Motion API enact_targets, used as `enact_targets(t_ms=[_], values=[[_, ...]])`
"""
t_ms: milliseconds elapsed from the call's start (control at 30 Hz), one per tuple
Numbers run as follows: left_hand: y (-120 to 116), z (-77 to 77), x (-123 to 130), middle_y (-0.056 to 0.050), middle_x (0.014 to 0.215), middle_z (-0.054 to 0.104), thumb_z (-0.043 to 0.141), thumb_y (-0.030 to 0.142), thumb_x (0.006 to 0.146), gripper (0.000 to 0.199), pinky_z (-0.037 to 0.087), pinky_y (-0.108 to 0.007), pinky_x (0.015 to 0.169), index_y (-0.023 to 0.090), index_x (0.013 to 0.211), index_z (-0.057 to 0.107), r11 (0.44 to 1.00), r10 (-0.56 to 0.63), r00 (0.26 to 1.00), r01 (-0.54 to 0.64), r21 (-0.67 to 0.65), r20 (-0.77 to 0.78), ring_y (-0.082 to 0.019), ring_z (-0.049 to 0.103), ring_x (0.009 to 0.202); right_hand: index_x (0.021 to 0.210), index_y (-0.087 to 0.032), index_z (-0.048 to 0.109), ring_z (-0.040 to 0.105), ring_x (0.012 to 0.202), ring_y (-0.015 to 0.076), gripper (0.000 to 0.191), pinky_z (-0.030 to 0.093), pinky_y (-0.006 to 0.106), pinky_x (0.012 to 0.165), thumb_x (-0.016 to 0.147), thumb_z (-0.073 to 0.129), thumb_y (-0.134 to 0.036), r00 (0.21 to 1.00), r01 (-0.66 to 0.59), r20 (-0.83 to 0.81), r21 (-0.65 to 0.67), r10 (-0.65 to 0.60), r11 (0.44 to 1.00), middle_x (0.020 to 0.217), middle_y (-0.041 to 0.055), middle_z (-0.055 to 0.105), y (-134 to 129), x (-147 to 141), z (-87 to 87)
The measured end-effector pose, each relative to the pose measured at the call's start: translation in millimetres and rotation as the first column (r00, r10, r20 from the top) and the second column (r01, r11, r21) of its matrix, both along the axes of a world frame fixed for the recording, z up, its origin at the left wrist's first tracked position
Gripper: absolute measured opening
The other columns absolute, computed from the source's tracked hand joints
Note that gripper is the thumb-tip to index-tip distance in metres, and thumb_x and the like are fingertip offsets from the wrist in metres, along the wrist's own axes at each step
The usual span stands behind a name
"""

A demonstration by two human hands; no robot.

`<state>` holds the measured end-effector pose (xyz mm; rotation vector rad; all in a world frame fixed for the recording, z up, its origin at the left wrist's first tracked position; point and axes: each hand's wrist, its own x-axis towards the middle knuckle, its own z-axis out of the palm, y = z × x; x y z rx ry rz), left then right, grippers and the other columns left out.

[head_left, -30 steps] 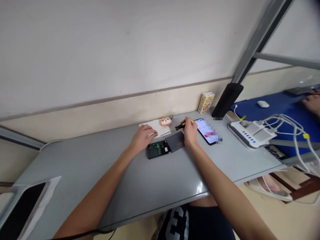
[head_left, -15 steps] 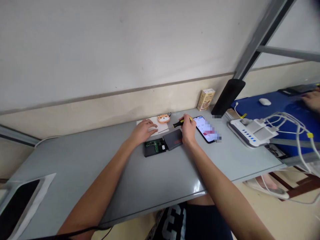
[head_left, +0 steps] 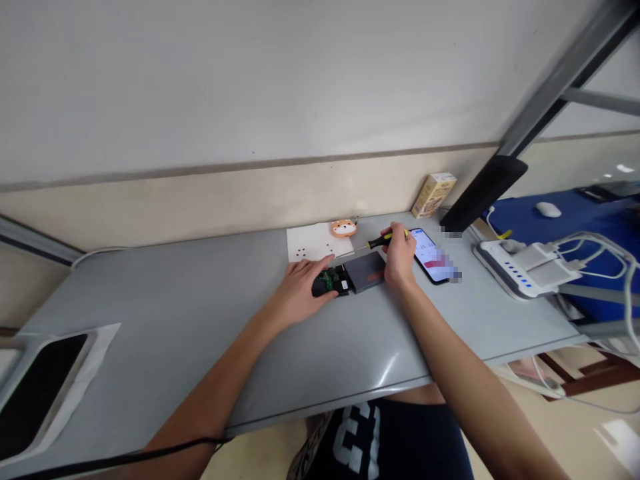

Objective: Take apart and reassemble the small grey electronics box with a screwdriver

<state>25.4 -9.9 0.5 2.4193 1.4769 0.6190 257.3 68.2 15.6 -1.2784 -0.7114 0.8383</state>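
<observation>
Left hand [head_left: 297,292], half-curled, clasps rectangular black case [head_left: 319,287] with green circuit board [head_left: 329,277] on grey desk [head_left: 200,293], likely steadying it. Right hand [head_left: 400,253] closed round black-and-yellow screwdriver [head_left: 377,242]. Small dark pieces [head_left: 301,251] on white paper [head_left: 306,235], presumably against loss.

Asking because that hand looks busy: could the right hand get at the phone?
Probably yes: the phone lies just right of the right hand, with nothing visible between them. The hand holds a screwdriver, though, so picking the phone up might mean putting that down first.
</observation>
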Motion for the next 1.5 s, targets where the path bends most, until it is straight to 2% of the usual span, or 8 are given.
enact_targets(t_ms=[400, 567, 800, 1000, 1100, 1267, 1367, 1500], values=[[-0.8, 9.7, -16.1, -0.01, 0.136, 0.065, 0.059, 0.052, 0.099, 0.067, 0.037, -0.05, 0.109, 0.03, 0.157, 0.035, 0.999, 0.037, 0.997, -0.035, 0.028, -0.072, -0.031, 0.057, 0.124, 0.067, -0.019, 0.061, 0.051, 0.064, 0.0107, 0.024, 0.038, 0.021, 0.05, 0.082, 0.056, -0.037, 0.983, 0.14, -0.121, -0.017, -0.141, 0.99, 0.072, -0.0006, 0.059, -0.8, -9.1, 0.9], [-1.0, 5.4, -0.1, -0.009, 0.139, 0.063, 0.07, 0.053, 0.091, 0.082, 0.032, -0.05, 0.113, 0.031, 0.16, 0.03, 0.997, -0.029, 0.995, 0.035, 0.067, -0.093, -0.031, 0.055, 0.128, 0.069, -0.019, 0.061, 0.055, 0.068, 0.0117, 0.024, 0.04, 0.021, 0.052, 0.083, 0.056, -0.039, 0.974, 0.186, -0.132, 0.014, -0.183, 0.982, 0.075, 0.0, 0.061, -5.8, -14.0, 4.6], [3.5, 2.0, -1.5, -0.005, 0.128, 0.068, 0.079, 0.042, 0.086, 0.079, 0.035, -0.047, 0.109, 0.033, 0.153, 0.039, 0.997, 0.072, 0.997, -0.073, 0.038, 0.041, -0.029, 0.058, 0.121, 0.068, -0.019, 0.06, 0.054, 0.071, 0.0116, 0.028, 0.041, 0.021, 0.056, 0.085, 0.055, -0.041, 0.979, 0.172, -0.113, 0.029, -0.168, 0.985, 0.076, -0.0003, 0.06, -8.8, -17.3, 2.9], [-7.7, 19.1, 6.6, -0.007, 0.128, 0.068, 0.077, 0.043, 0.089, 0.066, 0.03, -0.047, 0.113, 0.031, 0.147, 0.047, 0.964, 0.092, 0.988, -0.119, 0.237, 0.121, -0.029, 0.056, 0.125, 0.07, -0.02, 0.059, 0.054, 0.069, 0.0117, 0.025, 0.04, 0.021, 0.053, 0.082, 0.056, -0.041, 0.969, 0.196, -0.158, 0.03, -0.189, 0.98, 0.076, -0.0006, 0.06, -5.1, -13.5, 2.0], [-21.2, 22.7, 12.4, -0.008, 0.129, 0.068, 0.069, 0.047, 0.094, 0.057, 0.031, -0.046, 0.112, 0.029, 0.145, 0.051, 0.954, -0.009, 0.997, -0.015, 0.3, 0.078, -0.028, 0.058, 0.124, 0.069, -0.02, 0.059, 0.054, 0.068, 0.0112, 0.024, 0.039, 0.02, 0.052, 0.081, 0.056, -0.041, 0.961, 0.213, -0.183, 0.016, -0.207, 0.977, 0.075, -0.0008, 0.059, -2.6, -11.7, 1.6], [-39.9, 9.3, 26.2, -0.008, 0.125, 0.069, 0.061, 0.053, 0.098, 0.06, 0.034, -0.046, 0.11, 0.029, 0.151, 0.046, 0.945, -0.278, 0.956, 0.289, 0.152, -0.095, -0.026, 0.06, 0.12, 0.068, -0.02, 0.059, 0.052, 0.067, 0.0101, 0.023, 0.036, 0.019, 0.049, 0.079, 0.057, -0.04, 0.953, 0.205, -0.229, 0.016, -0.197, 0.979, 0.078, -0.0003, 0.06, 0.1, -11.3, -1.4], [-43.3, 4.5, 32.5, -0.009, 0.124, 0.07, 0.061, 0.061, 0.095, 0.065, 0.036, -0.047, 0.106, 0.027, 0.149, 0.049, 0.944, -0.299, 0.946, 0.312, 0.11, -0.124, -0.028, 0.059, 0.119, 0.068, -0.02, 0.058, 0.052, 0.066, 0.0102, 0.023, 0.037, 0.019, 0.049, 0.079, 0.058, -0.04, 0.963, 0.164, -0.222, 0.028, -0.154, 0.986, 0.077, -0.0005, 0.06, 1.3, -11.8, -3.4], [-38.9, 16.1, 26.7, -0.009, 0.129, 0.069, 0.059, 0.065, 0.094, 0.064, 0.039, -0.046, 0.1, 0.026, 0.143, 0.055, 0.961, -0.224, 0.973, 0.231, 0.15, -0.06, -0.029, 0.058, 0.118, 0.068, -0.02, 0.059, 0.051, 0.065, 0.0106, 0.023, 0.037, 0.019, 0.05, 0.081, 0.058, -0.039, 0.969, 0.15, -0.203, 0.039, -0.139, 0.988, 0.074, -0.0011, 0.057, 2.5, -12.0, -5.0]])
